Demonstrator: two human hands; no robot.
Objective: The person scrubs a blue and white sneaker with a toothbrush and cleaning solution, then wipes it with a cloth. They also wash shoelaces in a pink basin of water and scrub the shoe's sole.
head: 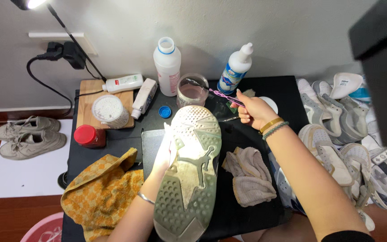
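the toothbrush [220, 94] is dipping into a cup [192, 91] of pinkish liquid, gripped by the right hand [254, 110]; the left hand [163, 154] is clasping the sneaker [189, 172], sole up, toe pointing away.

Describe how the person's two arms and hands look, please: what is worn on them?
Both forearms are bare. The left hand has a thin silver bangle at the wrist. The right hand wears a gold bangle and a grey-green bead bracelet; a black sleeve edge shows near the elbow.

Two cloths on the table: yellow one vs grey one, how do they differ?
The yellow cloth is patterned orange-yellow; the grey cloth is plain and dingy. The yellow one is larger and lies left of the shoe; the grey one lies right of it. Both are crumpled on the black table.
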